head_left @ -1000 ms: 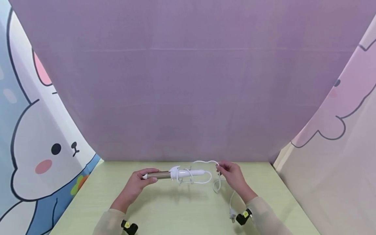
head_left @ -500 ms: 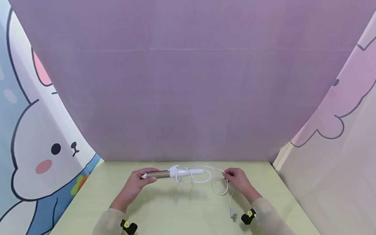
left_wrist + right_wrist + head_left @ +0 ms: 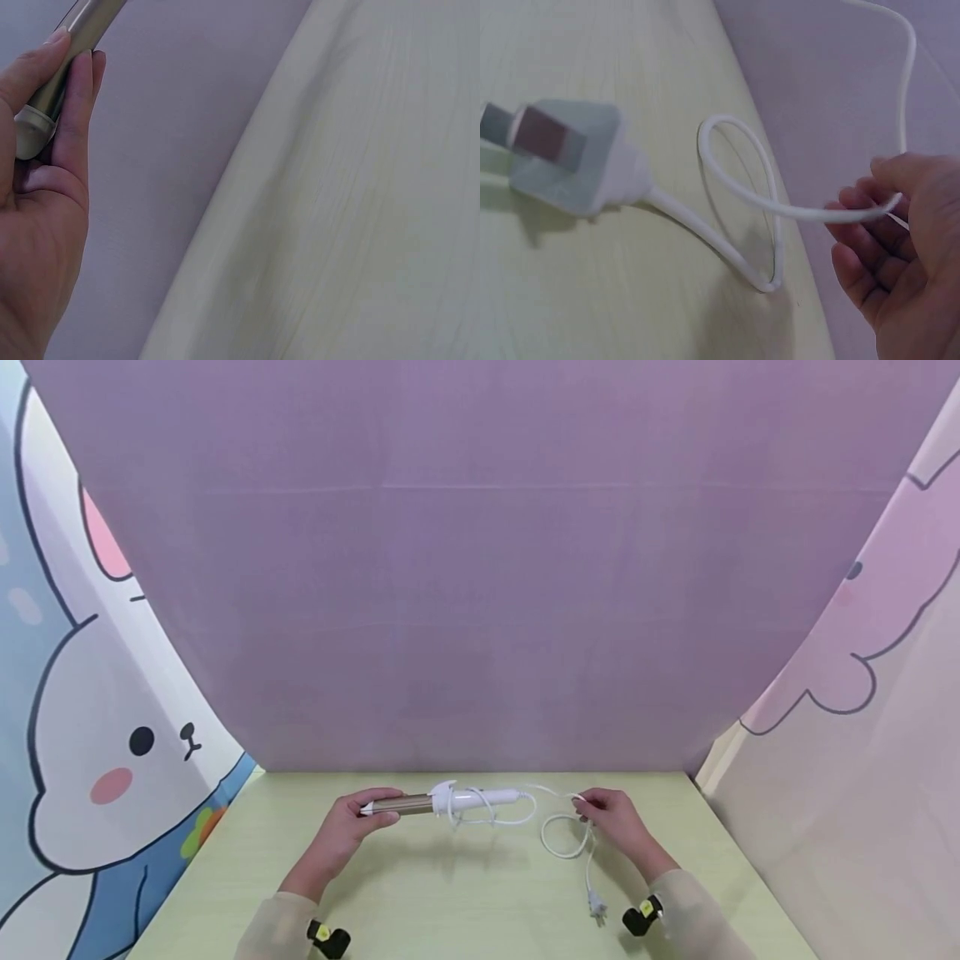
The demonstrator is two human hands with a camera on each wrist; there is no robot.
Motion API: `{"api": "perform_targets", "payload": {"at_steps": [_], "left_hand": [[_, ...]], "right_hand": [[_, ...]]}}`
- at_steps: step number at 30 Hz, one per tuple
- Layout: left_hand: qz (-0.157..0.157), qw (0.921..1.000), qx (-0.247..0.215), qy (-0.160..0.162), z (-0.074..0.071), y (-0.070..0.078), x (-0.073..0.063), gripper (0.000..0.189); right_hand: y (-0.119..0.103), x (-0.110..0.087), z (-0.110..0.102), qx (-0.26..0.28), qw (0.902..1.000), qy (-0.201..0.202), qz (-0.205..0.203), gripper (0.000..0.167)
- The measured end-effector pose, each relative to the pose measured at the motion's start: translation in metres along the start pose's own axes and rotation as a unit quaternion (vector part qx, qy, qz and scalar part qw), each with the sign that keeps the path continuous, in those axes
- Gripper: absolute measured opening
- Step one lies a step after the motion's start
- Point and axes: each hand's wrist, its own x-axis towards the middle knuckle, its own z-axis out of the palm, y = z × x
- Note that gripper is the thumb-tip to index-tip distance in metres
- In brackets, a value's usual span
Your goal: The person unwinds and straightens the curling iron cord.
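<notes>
A white curling iron (image 3: 480, 799) with a gold-brown barrel (image 3: 91, 22) is held level above the table. My left hand (image 3: 352, 818) grips it by the barrel's tip end, thumb on one side and fingers on the other. White cord loops loosely about the handle. Off to the right, my right hand (image 3: 611, 818) pinches the white cord (image 3: 802, 214) between thumb and fingers. Below that hand the cord makes a round loop, then runs down to a two-pin plug (image 3: 597, 904). In the right wrist view the plug (image 3: 570, 154) looms close, its pins pointing left.
The pale yellow-green table (image 3: 465, 910) lies beneath both hands. A purple backdrop (image 3: 480, 610) rises behind its far edge. Printed cartoon panels (image 3: 112, 710) flank the table. A small black camera (image 3: 328, 939) is worn on each wrist.
My right hand has moved right and slightly down with the cord, and the loop under it has opened wider. The left hand and the curling iron have barely shifted.
</notes>
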Motion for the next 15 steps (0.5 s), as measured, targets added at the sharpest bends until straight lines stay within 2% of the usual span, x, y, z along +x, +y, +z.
{"api": "perform_targets", "payload": {"at_steps": [5,9,12,15], "left_hand": [[0.007,1.0000,-0.001,0.000,0.000,0.000,0.000,0.041],[0.011,0.9999,-0.004,-0.002,0.000,-0.001,0.001,0.041],[0.010,0.9999,-0.003,-0.002,0.000,-0.001,0.001,0.042],[0.009,1.0000,-0.001,-0.001,-0.001,-0.001,0.001,0.042]], "right_hand": [[-0.007,-0.004,-0.004,0.000,0.9987,-0.044,-0.026,0.027],[-0.014,-0.008,-0.008,0.010,0.9932,-0.103,-0.053,0.036],[-0.021,-0.010,-0.011,0.017,0.9851,-0.155,-0.073,0.040],[-0.028,-0.013,-0.013,0.031,0.9714,-0.219,-0.085,0.041]]}}
